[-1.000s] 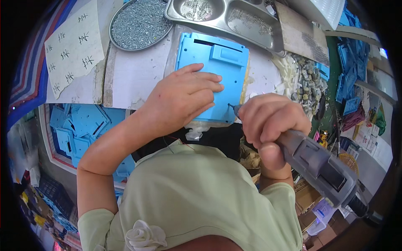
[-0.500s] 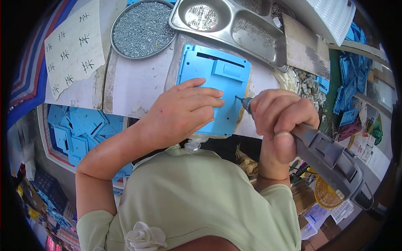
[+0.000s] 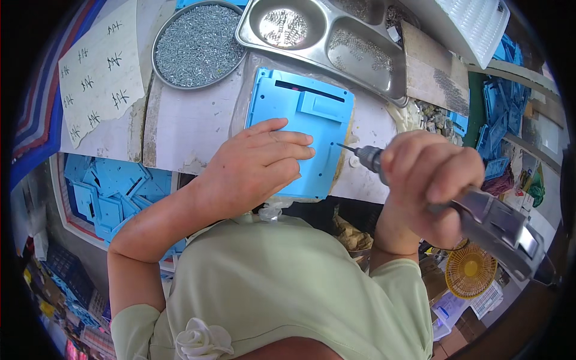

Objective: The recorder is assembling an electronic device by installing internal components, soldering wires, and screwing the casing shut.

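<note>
A light blue plastic panel (image 3: 277,109), with a slot and a raised block at its far end, lies on clear plastic sheeting on the table. My left hand (image 3: 258,157) rests flat on the panel's left side, fingers stretched out. Wrapped in my right hand (image 3: 429,183) is a dark grey electric screwdriver (image 3: 501,229), its body reaching out to the right. The thin bit points left, its tip close to a small hole near the panel's right edge. Whether the tip touches the panel I cannot tell.
A round tray of silver screws (image 3: 199,47) stands beyond the panel. Beside it is a steel compartment tray (image 3: 321,42) with small screws. Blue panels fill a box (image 3: 60,198) at left. A marked paper sheet (image 3: 102,75) and a cardboard piece (image 3: 435,69) lie around the work.
My right hand has drawn the screwdriver rightward, and more of its bit and nose now show. My left hand still rests on the panel. The whole view has shifted slightly.
</note>
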The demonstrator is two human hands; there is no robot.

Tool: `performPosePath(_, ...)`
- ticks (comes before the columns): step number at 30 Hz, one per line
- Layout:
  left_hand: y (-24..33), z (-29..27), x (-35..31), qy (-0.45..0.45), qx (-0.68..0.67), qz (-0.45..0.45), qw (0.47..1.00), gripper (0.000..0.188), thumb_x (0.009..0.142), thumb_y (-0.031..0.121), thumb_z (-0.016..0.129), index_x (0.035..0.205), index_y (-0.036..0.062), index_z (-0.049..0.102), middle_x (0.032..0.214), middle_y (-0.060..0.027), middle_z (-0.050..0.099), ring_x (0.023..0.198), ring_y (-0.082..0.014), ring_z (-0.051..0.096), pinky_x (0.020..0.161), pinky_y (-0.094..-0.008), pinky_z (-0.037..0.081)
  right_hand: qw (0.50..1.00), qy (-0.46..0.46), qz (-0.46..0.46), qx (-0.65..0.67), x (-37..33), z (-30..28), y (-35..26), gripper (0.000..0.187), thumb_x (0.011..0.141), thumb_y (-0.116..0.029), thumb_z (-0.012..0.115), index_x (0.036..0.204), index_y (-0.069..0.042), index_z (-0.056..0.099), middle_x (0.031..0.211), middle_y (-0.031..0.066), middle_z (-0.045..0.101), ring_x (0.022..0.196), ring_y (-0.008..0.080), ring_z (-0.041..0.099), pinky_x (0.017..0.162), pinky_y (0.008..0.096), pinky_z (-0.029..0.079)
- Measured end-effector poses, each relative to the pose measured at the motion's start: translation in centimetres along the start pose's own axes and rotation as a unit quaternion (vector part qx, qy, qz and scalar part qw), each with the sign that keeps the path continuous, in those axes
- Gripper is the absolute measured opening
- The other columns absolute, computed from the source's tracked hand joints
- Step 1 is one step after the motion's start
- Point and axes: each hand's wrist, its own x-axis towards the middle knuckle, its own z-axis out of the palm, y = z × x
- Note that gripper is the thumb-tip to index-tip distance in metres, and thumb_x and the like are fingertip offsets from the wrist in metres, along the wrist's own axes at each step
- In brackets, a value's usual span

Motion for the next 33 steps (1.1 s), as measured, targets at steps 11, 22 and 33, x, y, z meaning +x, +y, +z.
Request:
performPosePath(11,-0.1,-0.1,0.0,0.005,0.005,-0.004,1.0,0.02,0.083,0.006,0.078,0.099,0.0073,0.066,0.118,-0.0051,0.072,0.12,-0.0256,0.066,0.107,-0.0511,0.048,0.998,-0.059,0.02,-0.029,0.2,1.1,2.7,0.034,0.083,-0.031,0.081,0.082,-0.01,0.054,0.059,0.003,0.058,0.049,0.0177,0.054,0.048,0.0329,0.043)
performPosePath(22,-0.1,0.0,0.1,-0.004,-0.004,-0.01,1.0,0.019,0.082,0.005,0.078,0.097,0.0074,0.067,0.119,-0.0048,0.072,0.12,-0.0238,0.066,0.107,-0.0493,0.049,0.999,0.005,-0.002,-0.045,4.4,-1.9,3.7,0.021,0.094,-0.024,0.061,0.089,-0.009,0.048,0.062,0.001,0.05,0.057,0.0154,0.047,0.058,0.033,0.04)
performPosePath(33,-0.4,-0.3,-0.4,0.026,-0.065,-0.009,0.998,0.017,0.082,0.003,0.077,0.096,0.0078,0.069,0.116,-0.0067,0.074,0.118,-0.0249,0.068,0.107,-0.048,0.048,0.998,-0.046,-0.049,-0.021,5.2,-3.4,1.0,0.03,0.094,-0.042,0.068,0.105,-0.015,0.058,0.064,-0.0065,0.053,0.052,0.0109,0.045,0.058,0.0317,0.038)
